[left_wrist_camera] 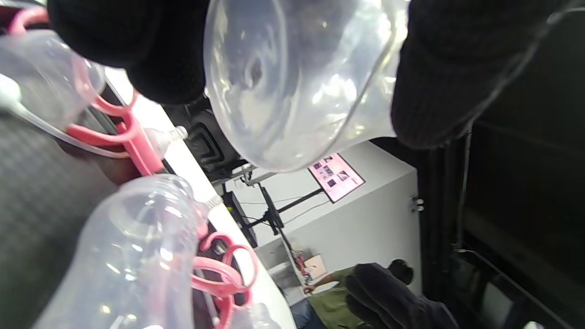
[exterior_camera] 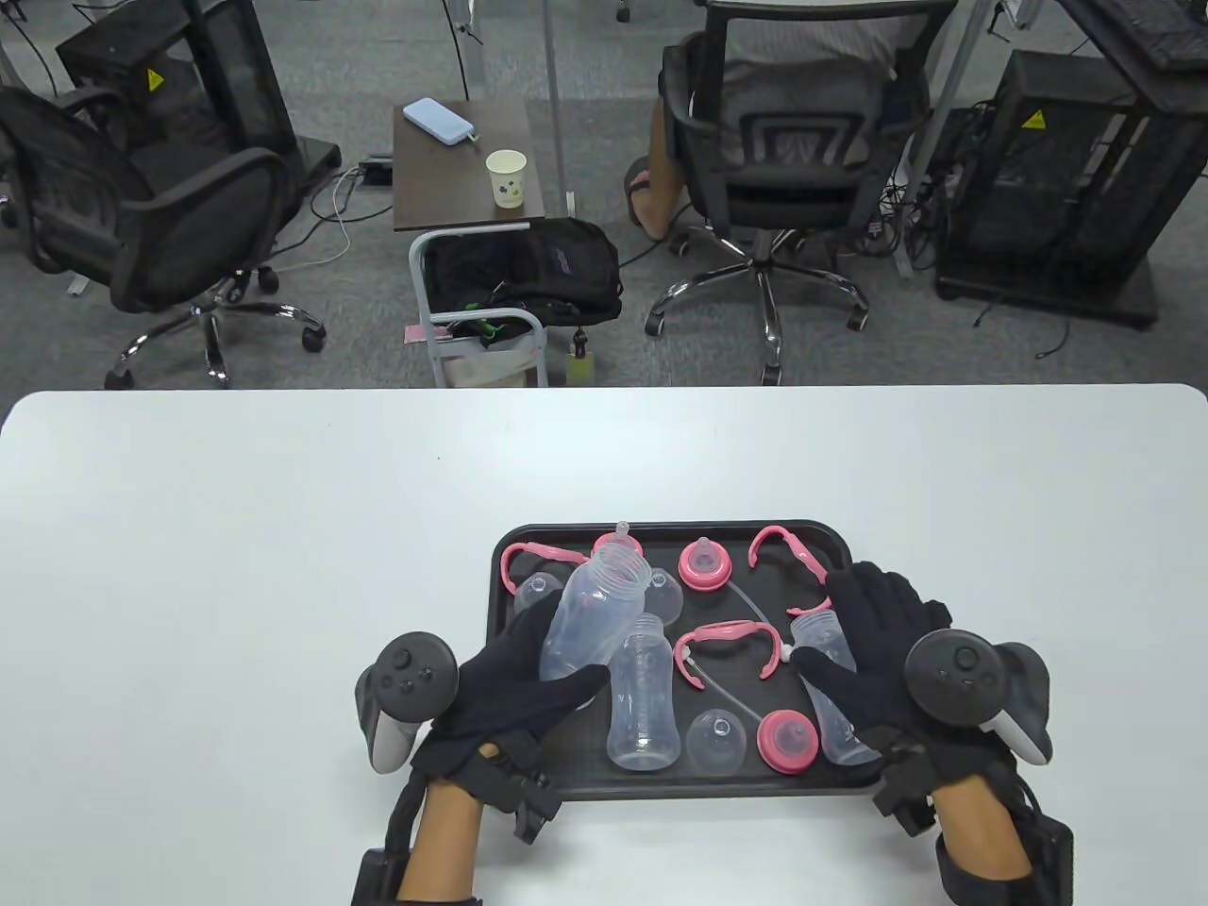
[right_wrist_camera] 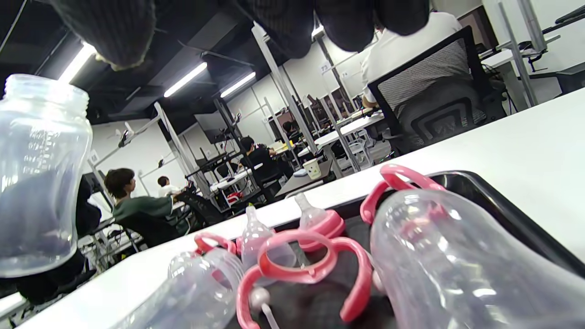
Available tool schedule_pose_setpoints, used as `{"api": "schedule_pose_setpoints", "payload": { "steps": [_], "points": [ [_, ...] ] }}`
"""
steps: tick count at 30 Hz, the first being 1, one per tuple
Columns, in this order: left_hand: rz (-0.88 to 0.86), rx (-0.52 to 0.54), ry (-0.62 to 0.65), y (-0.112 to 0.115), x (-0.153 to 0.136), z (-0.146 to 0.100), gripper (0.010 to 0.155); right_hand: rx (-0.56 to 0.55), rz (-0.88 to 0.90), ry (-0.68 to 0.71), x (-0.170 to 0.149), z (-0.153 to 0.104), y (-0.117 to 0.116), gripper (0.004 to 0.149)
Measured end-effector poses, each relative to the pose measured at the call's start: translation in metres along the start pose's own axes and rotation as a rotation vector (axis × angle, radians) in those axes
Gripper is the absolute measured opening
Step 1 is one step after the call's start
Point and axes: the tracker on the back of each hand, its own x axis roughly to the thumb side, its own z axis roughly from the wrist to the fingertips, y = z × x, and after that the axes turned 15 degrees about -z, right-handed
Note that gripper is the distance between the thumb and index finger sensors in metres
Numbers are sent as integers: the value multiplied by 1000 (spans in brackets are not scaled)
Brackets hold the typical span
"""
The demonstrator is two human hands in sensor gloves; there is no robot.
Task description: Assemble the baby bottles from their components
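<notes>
Over the tray's (exterior_camera: 500,661) left end, the left hand (exterior_camera: 514,684) grips a clear bottle (exterior_camera: 595,613), raised and tilted; its wrist view alone shows the rounded base pinched between fingers (left_wrist_camera: 438,73). The right hand (exterior_camera: 873,651) rests spread over another bottle (exterior_camera: 830,698) lying at the tray's right, its wrist view showing fingertips clear above it.

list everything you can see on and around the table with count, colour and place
tray: 1, black, near edge of the table
bottle bodies: 3, clear; one lifted in the left hand, one lying mid-tray, one under the right hand
handle rings: 3 plainly seen, pink; tray's far left, far right, centre
collars with teats: 3, pink; two at the far side, one at the near side
dome caps: 3, clear, on the tray
straw: 1 plainly seen, clear, mid-tray
table: 1, white
paper cup: 1, white, on the brown side table
office chairs: 2, black, beyond the table
left hand: black glove, grips the raised bottle
right hand: black glove, rests over the right-side bottle
</notes>
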Motion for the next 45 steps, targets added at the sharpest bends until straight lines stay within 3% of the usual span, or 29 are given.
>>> {"api": "schedule_pose_setpoints", "payload": {
  "steps": [5,8,10,15,18,23,34,45],
  "points": [
    [-36,-13,3,-3,-2,1,88,60,-16,-46,6,28,17,85],
    [-43,-8,-11,-6,-5,1,88,61,-119,-109,13,60,30,75],
    [-52,-8,-21,-8,-8,2,88,120,-186,-124,17,84,31,72],
    [-76,7,-44,-15,-14,3,88,291,-390,-199,18,146,9,63],
    [-79,4,-41,-17,-14,4,88,381,-497,-251,9,169,-13,61],
    [-58,-1,-39,-17,-13,4,88,459,-558,-315,-10,183,-41,61],
    [-45,-9,-57,-18,-15,5,88,461,-645,-309,-13,191,-72,56],
    [-43,-12,-71,-19,-15,5,88,430,-693,-319,-13,193,-74,50]
  ]
}}
